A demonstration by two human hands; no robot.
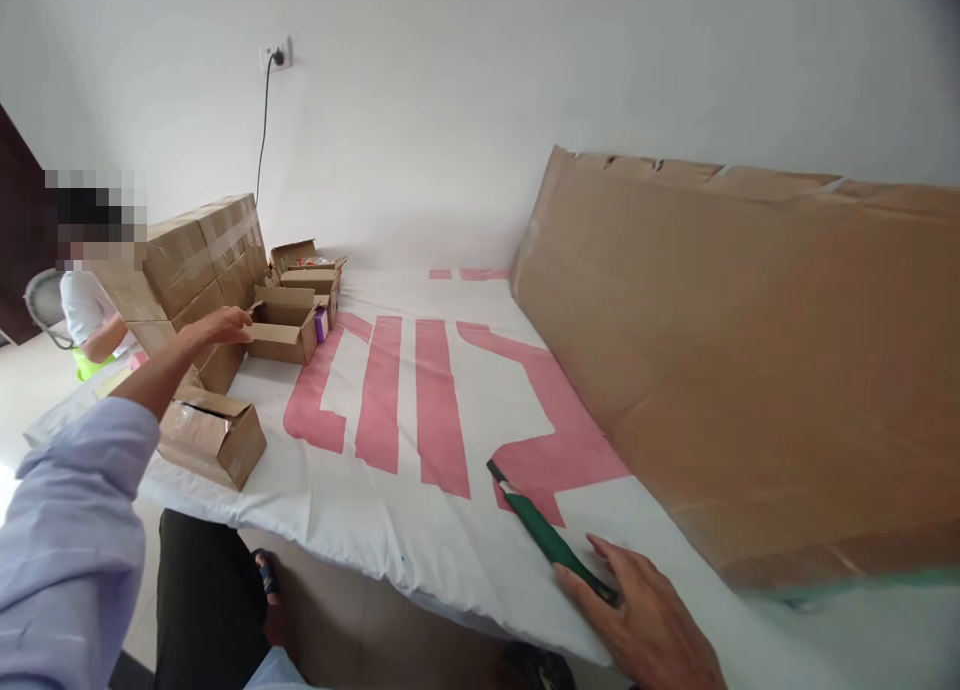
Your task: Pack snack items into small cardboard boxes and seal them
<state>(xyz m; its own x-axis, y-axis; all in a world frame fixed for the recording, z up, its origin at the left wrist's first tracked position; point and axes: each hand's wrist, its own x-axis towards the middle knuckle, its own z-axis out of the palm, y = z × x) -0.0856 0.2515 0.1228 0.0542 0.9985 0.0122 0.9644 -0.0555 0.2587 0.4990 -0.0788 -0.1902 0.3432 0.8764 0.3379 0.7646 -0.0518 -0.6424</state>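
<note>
My left hand (223, 324) is stretched out over the left of the table, its fingertips at the left edge of a small open cardboard box (276, 342). Whether they grip that edge I cannot tell. A purple and white packet (322, 324) stands against the box's right side. My right hand (649, 620) is low at the table's front, thumb and fingers apart on either side of the handle end of a green utility knife (551, 540). The knife lies on the white cloth with its dark tip pointing away to the left. Nearer me on the left sits another cardboard box (217, 435).
Stacked taped cartons (202, 260) rise at the left, with more open boxes (307, 265) behind. A large cardboard sheet (750, 360) leans along the right. Red-printed white cloth (480, 400) covers the table. Beyond the cartons is another person (86, 305).
</note>
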